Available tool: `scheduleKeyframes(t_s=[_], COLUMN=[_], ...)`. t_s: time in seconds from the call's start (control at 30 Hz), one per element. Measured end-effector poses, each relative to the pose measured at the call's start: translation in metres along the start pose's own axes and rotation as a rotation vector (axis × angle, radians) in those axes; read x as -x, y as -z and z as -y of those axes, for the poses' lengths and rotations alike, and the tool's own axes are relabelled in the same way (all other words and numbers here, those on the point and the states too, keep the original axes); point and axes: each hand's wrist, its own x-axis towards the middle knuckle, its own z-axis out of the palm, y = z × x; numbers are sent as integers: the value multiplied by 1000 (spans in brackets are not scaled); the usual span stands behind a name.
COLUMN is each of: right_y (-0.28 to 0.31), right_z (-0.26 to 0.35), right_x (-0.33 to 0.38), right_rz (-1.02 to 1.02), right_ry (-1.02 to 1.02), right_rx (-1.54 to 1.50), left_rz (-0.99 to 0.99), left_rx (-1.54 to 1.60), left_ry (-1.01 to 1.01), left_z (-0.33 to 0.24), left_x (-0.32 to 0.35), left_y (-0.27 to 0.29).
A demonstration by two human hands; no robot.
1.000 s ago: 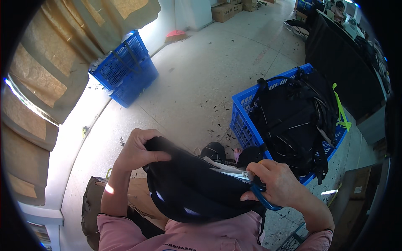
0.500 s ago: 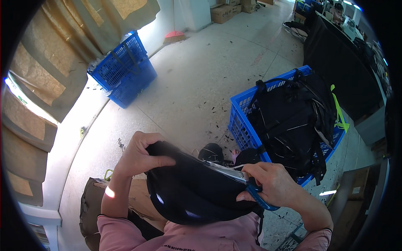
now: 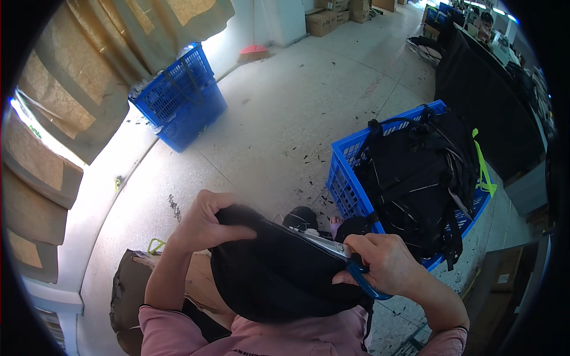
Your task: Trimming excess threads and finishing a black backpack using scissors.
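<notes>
Head view, black cloth (image 3: 276, 270): bunched before a pink shirt (image 3: 273, 337), between two hands held apart.
Left hand (image 3: 209, 222): thumb and fingers clamped on the cloth's left end.
Right hand (image 3: 383, 261): closed around blue-handled scissors (image 3: 367, 282) at the cloth's right end.
Blades (image 3: 325, 242): along the cloth's upper edge.
Blue basket (image 3: 349, 193): right of the cloth, heaped with black bags (image 3: 409, 172).
Stacked baskets (image 3: 193, 118): beyond the cloth, leftward.

a brown curtain (image 3: 113, 41) hangs at the left, near two stacked blue baskets (image 3: 193, 115). farther away, a red broom (image 3: 253, 53) and some cardboard boxes (image 3: 321, 24) are on the floor (image 3: 267, 130).
</notes>
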Motion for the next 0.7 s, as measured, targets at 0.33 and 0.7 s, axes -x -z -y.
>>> scheduleKeyframes(t_s=[0.33, 0.7], right_y=[3, -19], right_z=[-6, -28], right_x=[3, 4], right_rz=[-53, -344], right_ry=[76, -9], right_rx=[-18, -262], left_rz=[17, -107], left_rx=[37, -167], left_ry=[-59, -153], left_z=[0, 16], left_x=[-2, 40], left_y=[-7, 28])
